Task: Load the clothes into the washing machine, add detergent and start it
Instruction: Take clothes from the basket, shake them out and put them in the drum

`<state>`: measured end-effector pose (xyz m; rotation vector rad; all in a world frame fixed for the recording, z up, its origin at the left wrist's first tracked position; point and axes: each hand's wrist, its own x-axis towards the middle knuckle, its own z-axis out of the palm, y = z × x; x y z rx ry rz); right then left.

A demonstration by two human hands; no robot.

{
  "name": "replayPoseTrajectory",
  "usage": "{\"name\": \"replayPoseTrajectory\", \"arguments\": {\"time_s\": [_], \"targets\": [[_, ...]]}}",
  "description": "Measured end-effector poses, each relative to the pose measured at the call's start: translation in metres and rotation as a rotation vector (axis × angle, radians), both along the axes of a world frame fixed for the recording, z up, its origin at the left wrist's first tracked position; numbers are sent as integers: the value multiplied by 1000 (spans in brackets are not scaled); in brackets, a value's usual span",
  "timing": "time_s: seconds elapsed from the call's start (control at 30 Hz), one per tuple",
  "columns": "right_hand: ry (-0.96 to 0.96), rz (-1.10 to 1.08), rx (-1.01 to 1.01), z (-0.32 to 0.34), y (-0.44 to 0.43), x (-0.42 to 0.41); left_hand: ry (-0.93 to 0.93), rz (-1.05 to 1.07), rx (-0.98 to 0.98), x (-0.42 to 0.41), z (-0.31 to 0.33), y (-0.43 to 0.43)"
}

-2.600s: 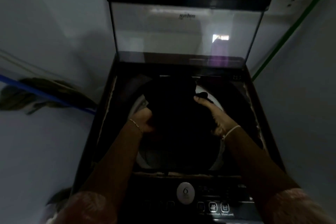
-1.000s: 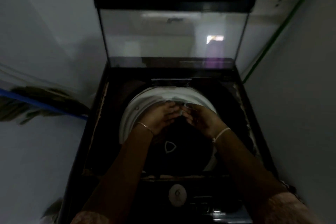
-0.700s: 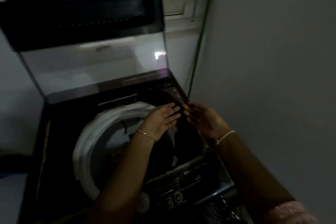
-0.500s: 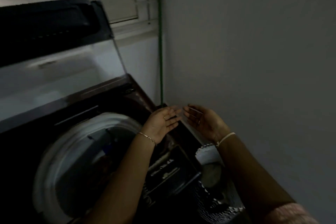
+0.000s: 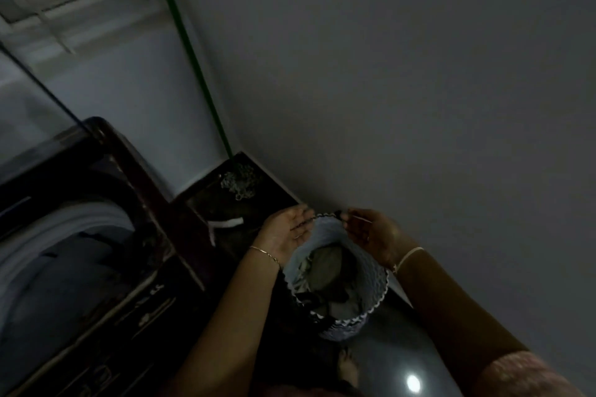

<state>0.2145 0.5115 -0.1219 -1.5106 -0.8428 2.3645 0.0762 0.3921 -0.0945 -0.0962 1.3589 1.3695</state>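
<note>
Hovering at the basket's (image 5: 346,327) far rim: left hand (image 5: 283,237) flat, fingers straight; right hand (image 5: 374,237) loosely spread, gripping nothing (rim contact unclear). Clothes (image 5: 324,271) lie inside the basket, which sits in a tight floor strip between washing machine (image 5: 145,203) and wall (image 5: 419,106).

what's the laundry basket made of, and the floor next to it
Laundry basket: looks like woven or crocheted cord, matte, judging by the zigzag pattern and scalloped rim; possibly plastic weave. Floor: likely glazed tile or polished stone, glossy, since it mirrors a bright light spot.
</note>
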Motion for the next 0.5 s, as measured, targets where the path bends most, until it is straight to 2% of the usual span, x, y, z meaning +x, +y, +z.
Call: {"name": "replayPoseTrajectory", "arguments": {"time_s": [0.3,0.4,0.5], "targets": [[-259,92,4,-101,26,24,-84,52,-200,10,-89,13],[-320,119,-46,-170,28,19,-26,48,-372,-1,-138,16],[-365,153,-88,-247,25,12,-14,61,-453,-11,-196,23]]}}
